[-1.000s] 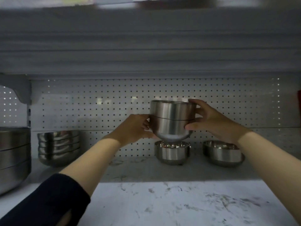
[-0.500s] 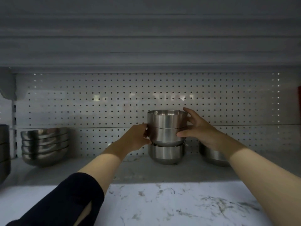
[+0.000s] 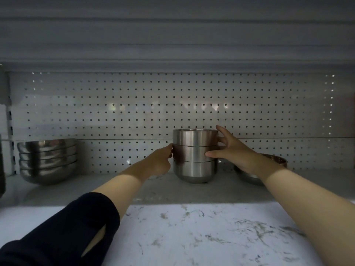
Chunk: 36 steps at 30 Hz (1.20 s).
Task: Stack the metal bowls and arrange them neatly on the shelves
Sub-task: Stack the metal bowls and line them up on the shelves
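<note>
A stack of three tall steel bowls point(image 3: 195, 156) stands on the marbled shelf point(image 3: 172, 191) near the pegboard back. My left hand point(image 3: 160, 162) holds the stack's left side at the middle bowl. My right hand point(image 3: 230, 150) grips the right side, fingers spread over the top two bowls. A single wide steel bowl point(image 3: 276, 162) sits on the shelf to the right, largely hidden behind my right wrist. A stack of several wide steel bowls point(image 3: 47, 160) stands at the left.
The shelf above point(image 3: 172, 45) hangs low over the bowls. A white pegboard point(image 3: 134, 112) closes the back. The edge of a larger dark stack point(image 3: 2, 169) shows at the far left. Bare marbled shelf lies in front of the bowls.
Both hands lowered the two nested bowls onto the single bowl on the shelf, making one stack of three. The camera shifted right and down.
</note>
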Motion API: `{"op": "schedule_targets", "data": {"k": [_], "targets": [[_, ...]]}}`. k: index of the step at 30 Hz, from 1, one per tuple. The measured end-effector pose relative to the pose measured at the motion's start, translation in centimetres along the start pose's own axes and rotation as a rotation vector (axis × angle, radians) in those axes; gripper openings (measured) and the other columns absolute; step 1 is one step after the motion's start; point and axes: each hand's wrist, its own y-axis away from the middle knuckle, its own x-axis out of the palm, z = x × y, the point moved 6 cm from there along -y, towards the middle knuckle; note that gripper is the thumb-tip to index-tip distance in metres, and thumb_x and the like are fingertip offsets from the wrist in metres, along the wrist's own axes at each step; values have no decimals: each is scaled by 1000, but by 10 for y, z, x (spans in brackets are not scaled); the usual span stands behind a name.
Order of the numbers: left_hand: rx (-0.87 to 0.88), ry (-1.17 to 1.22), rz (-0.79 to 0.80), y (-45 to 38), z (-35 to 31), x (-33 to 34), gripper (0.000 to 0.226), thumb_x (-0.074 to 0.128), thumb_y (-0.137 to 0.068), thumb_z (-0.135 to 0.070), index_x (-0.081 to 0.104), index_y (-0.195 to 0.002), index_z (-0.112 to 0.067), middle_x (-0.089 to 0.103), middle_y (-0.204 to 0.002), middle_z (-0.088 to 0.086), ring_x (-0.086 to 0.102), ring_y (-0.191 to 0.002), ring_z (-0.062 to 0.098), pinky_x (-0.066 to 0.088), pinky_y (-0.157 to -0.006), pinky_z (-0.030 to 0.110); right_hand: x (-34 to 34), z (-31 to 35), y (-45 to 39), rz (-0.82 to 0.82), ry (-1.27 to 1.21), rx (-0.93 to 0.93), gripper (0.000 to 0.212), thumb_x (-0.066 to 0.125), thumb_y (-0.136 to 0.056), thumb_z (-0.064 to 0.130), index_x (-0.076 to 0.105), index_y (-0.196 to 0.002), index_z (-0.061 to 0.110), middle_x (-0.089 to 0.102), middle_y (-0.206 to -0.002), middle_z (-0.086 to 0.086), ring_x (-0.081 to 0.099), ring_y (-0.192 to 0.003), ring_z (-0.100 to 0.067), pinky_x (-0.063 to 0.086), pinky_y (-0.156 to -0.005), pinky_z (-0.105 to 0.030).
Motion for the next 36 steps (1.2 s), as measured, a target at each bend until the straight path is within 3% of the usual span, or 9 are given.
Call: {"op": "schedule_targets", "data": {"k": [4,8,13,18,23,27,33,36], "targets": [[-17,137,65,5,-1,11,82,37,-82,20,9,-147,-22,34,-148,4,39,-134,17,45,-72,15,1,-7,1,-7,-6,10,103,81,-70,22,15,-148,35,41,-145,-2,45,-127,-19,36,-109,-45],[-70,117,122,9,10,26,66,46,-82,16,26,-136,-15,49,-129,8,52,-114,15,48,-89,28,9,-10,5,49,17,13,84,82,-68,21,33,-134,36,49,-130,9,49,-116,-11,43,-104,-39],[-83,-12,99,12,15,32,79,54,-85,-1,8,-148,-18,44,-141,8,46,-127,20,44,-103,35,7,-9,8,-15,107,-19,102,84,-67,25,19,-145,37,43,-132,8,46,-114,-9,44,-92,-28],[-36,-86,19,14,12,33,69,51,-90,-10,11,-147,-11,46,-139,9,46,-127,21,41,-104,30,4,-8,9,-47,210,-20,119,84,-65,32,-1,-148,41,34,-148,0,45,-126,-19,38,-106,-41],[-48,-40,-61,14,9,37,61,46,-91,-4,16,-144,-9,52,-132,11,50,-122,23,41,-99,29,4,-8,10,-37,215,-12,119,84,-66,32,-2,-148,41,32,-150,-1,43,-129,-21,38,-106,-40],[-52,-55,-96,14,8,37,55,46,-91,-3,22,-140,-8,53,-129,12,53,-118,24,42,-94,29,3,-10,9,-47,206,-13,119,84,-66,32,-2,-148,41,33,-150,-1,38,-132,-19,34,-99,-31],[-45,-33,-82,17,5,35,60,53,-87,-5,24,-140,-9,53,-129,10,51,-120,23,43,-98,30,4,-9,9,-51,206,-13,118,84,-66,33,-1,-147,41,32,-151,-1,37,-133,-20,34,-103,-36],[-26,-12,-75,20,4,34,52,57,-85,-6,33,-131,-10,56,-122,8,53,-115,22,44,-92,27,4,-9,9,-51,214,-10,119,84,-66,34,-2,-147,41,30,-152,-1,37,-134,-21,34,-103,-37]]}}
